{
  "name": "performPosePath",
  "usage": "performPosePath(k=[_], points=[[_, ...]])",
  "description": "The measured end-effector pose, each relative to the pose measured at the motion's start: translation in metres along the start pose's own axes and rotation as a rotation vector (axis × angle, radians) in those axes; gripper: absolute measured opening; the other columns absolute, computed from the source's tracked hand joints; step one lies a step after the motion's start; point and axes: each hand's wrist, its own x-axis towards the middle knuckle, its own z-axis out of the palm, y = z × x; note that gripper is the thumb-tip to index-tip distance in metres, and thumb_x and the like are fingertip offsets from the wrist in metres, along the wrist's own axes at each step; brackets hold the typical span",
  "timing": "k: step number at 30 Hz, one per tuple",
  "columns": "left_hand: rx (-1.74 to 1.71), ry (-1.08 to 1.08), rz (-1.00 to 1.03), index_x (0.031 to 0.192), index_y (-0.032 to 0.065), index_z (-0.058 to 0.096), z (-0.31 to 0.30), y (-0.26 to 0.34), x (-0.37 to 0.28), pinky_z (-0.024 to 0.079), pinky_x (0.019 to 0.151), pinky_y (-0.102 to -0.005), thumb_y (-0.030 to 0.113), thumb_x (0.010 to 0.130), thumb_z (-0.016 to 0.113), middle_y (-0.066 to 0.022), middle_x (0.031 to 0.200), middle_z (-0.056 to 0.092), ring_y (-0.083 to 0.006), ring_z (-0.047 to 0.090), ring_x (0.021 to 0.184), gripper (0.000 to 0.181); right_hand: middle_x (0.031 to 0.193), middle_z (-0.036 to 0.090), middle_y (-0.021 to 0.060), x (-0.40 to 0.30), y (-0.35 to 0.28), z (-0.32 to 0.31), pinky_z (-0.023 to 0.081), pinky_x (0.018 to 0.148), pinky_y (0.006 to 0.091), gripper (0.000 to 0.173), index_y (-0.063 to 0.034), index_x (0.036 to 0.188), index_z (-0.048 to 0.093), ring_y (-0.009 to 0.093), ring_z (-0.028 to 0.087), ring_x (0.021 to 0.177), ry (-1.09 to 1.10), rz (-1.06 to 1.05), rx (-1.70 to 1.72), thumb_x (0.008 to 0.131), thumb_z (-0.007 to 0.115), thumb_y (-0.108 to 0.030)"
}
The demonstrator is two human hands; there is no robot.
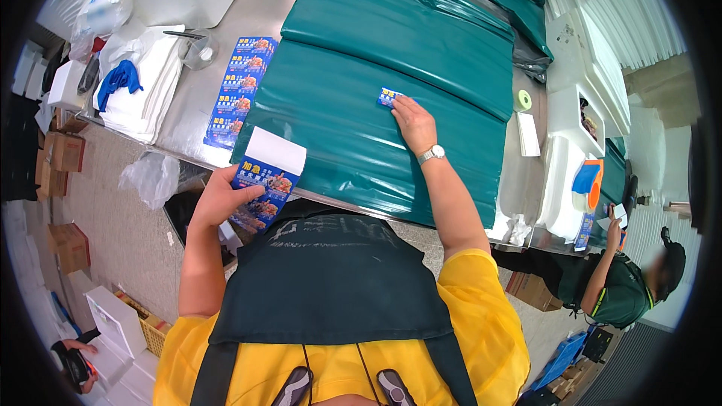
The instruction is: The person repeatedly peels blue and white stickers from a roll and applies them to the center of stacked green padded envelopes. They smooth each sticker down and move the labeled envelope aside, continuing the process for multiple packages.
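In my left hand is a sheet of blue printed stickers, its upper end bare white backing. The thumb presses across the sheet's face, near the table's front edge. My right hand lies palm down on a green plastic bag, fingertips on one blue sticker. Part of that sticker is hidden under the fingers. The green bags are spread flat in a layered stack on the metal table. Left of them lies a pile of blue sticker sheets.
White sheets with a blue glove and a clear plastic cup are at left. A tape roll, foam boxes and an orange tape dispenser line the right. A co-worker stands at right; another person is lower left.
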Motion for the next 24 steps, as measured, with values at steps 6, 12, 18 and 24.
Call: performPosePath(k=[6,12,18,24], points=[[-0.081,0.003,0.02,0.102,-0.0036,0.063,-0.003,-0.004,0.001,0.05,0.076,-0.0271,0.001,0.076,0.068,-0.0065,0.092,0.067,-0.0108,0.062,0.081,0.027,0.125,0.052,0.021,-0.012,-0.026,-0.02,0.036,0.1,0.0437,0.048,0.0011,0.118,0.053,0.036,0.048,0.117,-0.193,0.054,-0.001,0.083,0.06,-0.031],[-0.118,0.104,0.167,0.103,-0.0039,0.062,-0.017,0.015,-0.004,0.05,0.076,-0.0284,0.002,0.078,0.066,-0.0081,0.095,0.067,-0.0123,0.062,0.083,0.025,0.104,0.06,0.0173,-0.021,-0.019,-0.045,0.044,0.084,0.0416,0.036,-0.0021,0.102,0.06,0.034,0.055,0.096,-0.16,0.215,0.03,0.077,0.067,-0.027],[-0.151,0.167,0.21,0.104,-0.0029,0.062,-0.019,0.024,0.003,0.049,0.078,-0.0287,0.006,0.079,0.068,-0.0089,0.095,0.067,-0.013,0.063,0.084,0.027,0.077,0.058,0.0071,-0.03,-0.082,-0.06,0.046,0.07,0.0379,0.024,-0.0089,0.08,0.062,0.028,0.057,0.08,-0.687,0.068,0.326,0.068,0.075,-0.024],[-0.161,0.134,0.205,0.105,-0.0018,0.062,-0.018,0.026,0.013,0.049,0.078,-0.0287,0.005,0.079,0.068,-0.0086,0.095,0.067,-0.0131,0.063,0.085,0.028,0.075,0.061,0.0099,-0.014,-0.053,-0.046,0.047,0.065,0.0359,0.011,-0.0079,0.076,0.068,0.028,0.058,0.073,-0.771,0.193,0.564,0.072,0.071,-0.018]])
